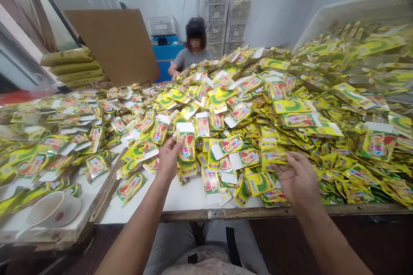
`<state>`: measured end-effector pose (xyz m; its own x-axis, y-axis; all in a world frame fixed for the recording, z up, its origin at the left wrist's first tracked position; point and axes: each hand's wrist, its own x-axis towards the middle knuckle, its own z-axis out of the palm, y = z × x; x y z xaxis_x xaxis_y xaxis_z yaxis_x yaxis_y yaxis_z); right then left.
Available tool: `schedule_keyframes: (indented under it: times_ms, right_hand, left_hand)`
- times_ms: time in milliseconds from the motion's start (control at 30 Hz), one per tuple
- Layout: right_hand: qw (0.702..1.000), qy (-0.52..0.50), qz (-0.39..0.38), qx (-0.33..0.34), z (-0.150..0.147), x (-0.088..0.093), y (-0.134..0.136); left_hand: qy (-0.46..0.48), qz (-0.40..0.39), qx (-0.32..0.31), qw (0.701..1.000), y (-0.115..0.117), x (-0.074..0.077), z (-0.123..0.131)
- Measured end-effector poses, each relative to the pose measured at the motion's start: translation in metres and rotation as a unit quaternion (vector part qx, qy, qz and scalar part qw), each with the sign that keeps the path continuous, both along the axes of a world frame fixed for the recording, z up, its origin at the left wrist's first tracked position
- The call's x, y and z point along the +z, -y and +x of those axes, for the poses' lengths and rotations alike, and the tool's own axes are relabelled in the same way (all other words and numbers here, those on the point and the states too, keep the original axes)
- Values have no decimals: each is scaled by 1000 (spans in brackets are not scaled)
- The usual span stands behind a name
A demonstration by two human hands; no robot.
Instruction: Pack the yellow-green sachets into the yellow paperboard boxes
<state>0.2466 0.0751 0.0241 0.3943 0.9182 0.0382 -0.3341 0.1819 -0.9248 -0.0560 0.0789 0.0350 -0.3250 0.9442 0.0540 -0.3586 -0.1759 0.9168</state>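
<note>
My left hand (170, 157) is closed on the left edge of a small yellow carton (186, 145), held upright with its white flap up. My right hand (298, 178) pinches the right end of a yellow packet (274, 157), slightly blurred, so I cannot tell whether it is a carton or a sachet. Between the hands, several yellow and green cartons (230, 146) with white flaps lie loosely on the white tabletop (193, 193). Behind them rises a large heap of such cartons and sachets (222, 77).
On the left are more cartons (58, 146) and a white cup (53, 210). A bin (325, 15) packed with packets stands at the right. A person (193, 49) sits across the heap. A cardboard sheet (112, 47), stacked sacks (75, 68) and crates (217, 13) stand behind.
</note>
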Motion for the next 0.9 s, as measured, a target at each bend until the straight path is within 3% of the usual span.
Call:
schedule_keyframes:
  times_ms: [67, 167, 233, 333, 433, 500, 633, 767, 900]
  right_hand:
    - [998, -15, -8, 61, -37, 0, 7]
    - [983, 68, -34, 170, -89, -4, 18]
    - [950, 157, -38, 266, -114, -7, 24]
    - [877, 283, -17, 387, -140, -11, 32]
    - [823, 351, -47, 443, -155, -15, 38]
    - [813, 360, -75, 451, -161, -17, 43]
    - [835, 368, -70, 403, -165, -17, 54]
    - [845, 388, -13, 367, -167, -12, 63]
    - [845, 423, -18, 327, -170, -11, 67]
  left_hand:
    - [27, -14, -5, 1000, 6, -5, -2]
    - [88, -34, 9, 996, 18, -11, -7]
    - [124, -48, 19, 991, 29, -15, -12]
    - [175, -60, 30, 982, 46, -22, -19]
    - [212, -68, 36, 974, 60, -29, -29]
    - [229, -74, 32, 970, 66, -32, -38]
    - [280, -69, 25, 957, 71, -30, -50]
    - [374, -84, 17, 923, 74, -25, -45]
    - [396, -117, -21, 911, 77, -24, -36]
